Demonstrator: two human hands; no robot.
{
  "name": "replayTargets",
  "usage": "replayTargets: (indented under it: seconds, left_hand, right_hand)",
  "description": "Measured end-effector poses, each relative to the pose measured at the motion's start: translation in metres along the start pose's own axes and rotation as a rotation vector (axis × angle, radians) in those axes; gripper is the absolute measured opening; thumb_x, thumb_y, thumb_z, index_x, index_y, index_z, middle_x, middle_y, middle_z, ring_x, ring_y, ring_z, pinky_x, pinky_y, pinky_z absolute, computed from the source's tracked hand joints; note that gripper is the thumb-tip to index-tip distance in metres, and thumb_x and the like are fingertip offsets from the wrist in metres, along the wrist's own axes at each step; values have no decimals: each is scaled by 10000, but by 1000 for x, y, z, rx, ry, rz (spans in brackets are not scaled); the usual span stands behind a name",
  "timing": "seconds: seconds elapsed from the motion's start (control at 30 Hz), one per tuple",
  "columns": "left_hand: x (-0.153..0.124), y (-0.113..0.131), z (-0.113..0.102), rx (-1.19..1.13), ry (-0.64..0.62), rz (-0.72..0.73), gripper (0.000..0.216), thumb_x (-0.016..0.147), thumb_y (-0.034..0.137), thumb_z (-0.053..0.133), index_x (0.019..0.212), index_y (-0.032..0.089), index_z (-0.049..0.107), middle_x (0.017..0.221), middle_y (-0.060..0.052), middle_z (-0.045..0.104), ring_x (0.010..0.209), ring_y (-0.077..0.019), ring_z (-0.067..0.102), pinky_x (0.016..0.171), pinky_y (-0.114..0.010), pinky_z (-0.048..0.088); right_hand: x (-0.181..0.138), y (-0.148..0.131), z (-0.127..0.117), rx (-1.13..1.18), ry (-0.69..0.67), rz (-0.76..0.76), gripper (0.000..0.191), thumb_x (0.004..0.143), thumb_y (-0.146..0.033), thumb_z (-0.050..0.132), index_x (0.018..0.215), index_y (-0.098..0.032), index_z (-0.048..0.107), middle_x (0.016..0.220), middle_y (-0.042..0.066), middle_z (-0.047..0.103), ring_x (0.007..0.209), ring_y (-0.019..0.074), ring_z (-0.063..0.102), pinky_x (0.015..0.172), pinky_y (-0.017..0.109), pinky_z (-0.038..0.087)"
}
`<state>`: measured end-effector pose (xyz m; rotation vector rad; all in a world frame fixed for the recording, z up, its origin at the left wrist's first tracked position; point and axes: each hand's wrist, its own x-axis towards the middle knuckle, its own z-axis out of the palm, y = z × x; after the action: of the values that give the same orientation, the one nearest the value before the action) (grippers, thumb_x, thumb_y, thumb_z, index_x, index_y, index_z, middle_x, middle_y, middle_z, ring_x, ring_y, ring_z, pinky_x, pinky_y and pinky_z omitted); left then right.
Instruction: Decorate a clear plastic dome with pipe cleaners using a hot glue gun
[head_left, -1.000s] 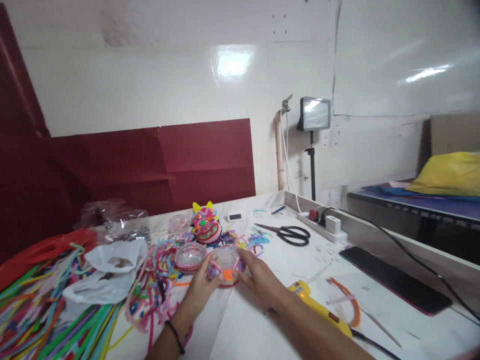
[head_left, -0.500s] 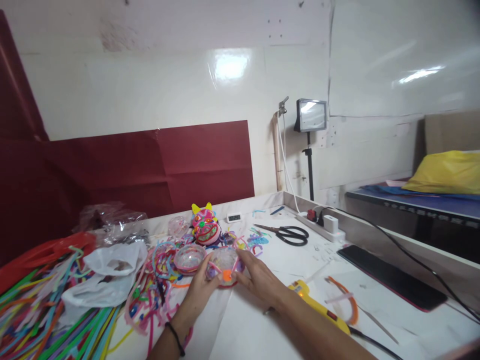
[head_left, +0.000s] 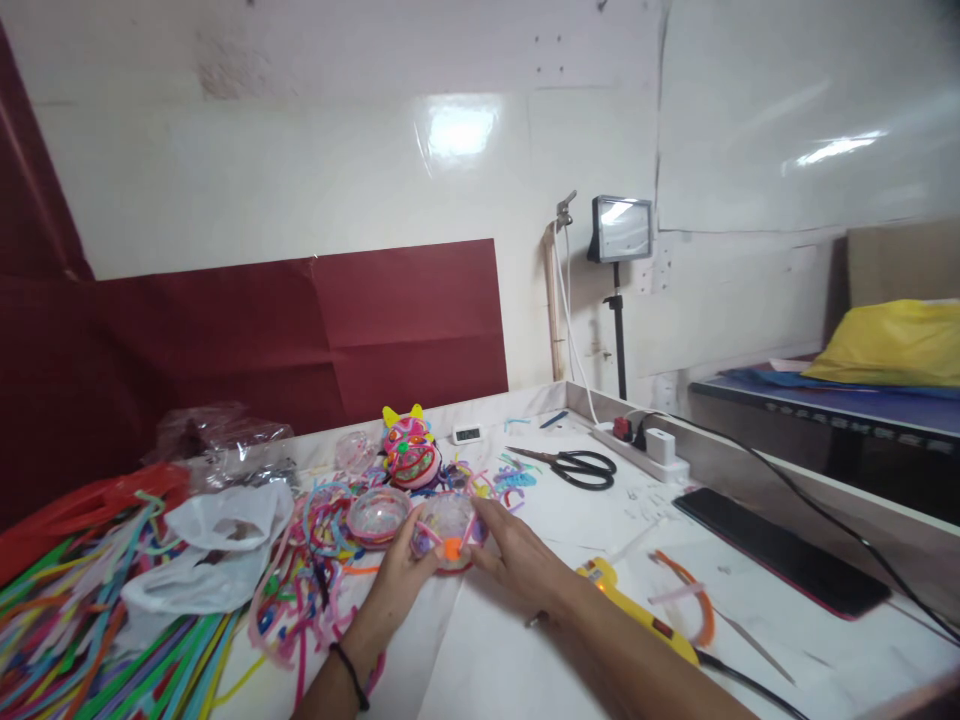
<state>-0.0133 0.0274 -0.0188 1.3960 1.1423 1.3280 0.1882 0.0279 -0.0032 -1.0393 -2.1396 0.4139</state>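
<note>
A clear plastic dome [head_left: 448, 527] with pink pipe-cleaner trim and an orange dot on its front rests on the white table [head_left: 525, 640]. My left hand [head_left: 397, 580] grips its left side with the thumb up by the rim. My right hand [head_left: 517, 560] presses its right side, fingers curled round it. A second clear dome [head_left: 377, 514] with a pink rim lies just left of the first. A finished pink cat-face piece [head_left: 409, 450] with yellow ears stands behind both.
Heaps of coloured pipe cleaners [head_left: 90, 620] and white plastic bags [head_left: 217, 550] fill the left. A yellow glue gun [head_left: 637, 612] lies by my right forearm. Scissors [head_left: 574, 465], a power strip [head_left: 645, 450] and a black tablet [head_left: 780, 550] sit to the right.
Both hands stay on the dome. The view has shifted slightly; nothing else has visibly moved.
</note>
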Motion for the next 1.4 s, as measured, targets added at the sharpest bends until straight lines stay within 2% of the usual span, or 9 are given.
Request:
replayTargets:
  seconds: [0.2,0.53,0.67,0.8,1.03,1.17,1.4]
  left_hand:
    - [1,0,0,6,-4,1,850,673,350,742,1419,148,388,1476,-144,435,1375,-303,376,1113,-382,341]
    - [0,-1,0,20,-17,-5,861,698,354,717,1440,130,343,1468,-170,436,1369,-315,381,1111,-405,341]
    - [-1,1,1,27,-8,17,804,707,341,713,1418,151,389,1496,-140,404,1390,-299,348,1120,-381,328]
    - [-2,1,0,30,-5,29,767,700,337,722,1392,174,436,1479,-117,437,1376,-300,373,1109,-377,346]
    - [1,-2,-1,48,6,34,787,683,322,735,1392,162,434,1468,-142,447,1388,-311,346,1130,-415,303]
    - [1,-3,-1,50,3,35,789,695,341,726,1398,156,422,1498,-139,400,1405,-296,317,1132,-380,300]
    - [1,-4,-2,50,-7,36,779,705,340,717,1403,168,416,1496,-128,409,1392,-302,343,1131,-397,305]
  right_hand:
    - [0,-2,-1,-4,-6,-3,599,875,-313,544,1385,-44,382,1340,247,514,1210,314,531,985,432,442]
    - [1,-8,2,-34,27,28,606,847,-271,558,1381,-36,394,1335,249,524,1203,321,535,991,438,432]
    - [0,-9,2,-44,31,40,617,829,-271,576,1378,-52,399,1341,244,522,1200,317,540,993,427,429]
    - [0,-9,4,-48,38,44,616,822,-272,583,1380,-88,400,1346,227,524,1207,314,535,990,431,429]
    - [1,-7,6,-51,43,37,616,822,-269,574,1370,-43,406,1340,245,523,1198,323,537,999,431,423]
    - [2,-5,7,-41,53,32,633,822,-267,572,1363,13,398,1320,266,525,1199,330,530,998,422,423]
    - [3,-1,9,-7,81,29,606,797,-253,613,1351,-102,423,1275,206,572,1147,295,563,960,416,447]
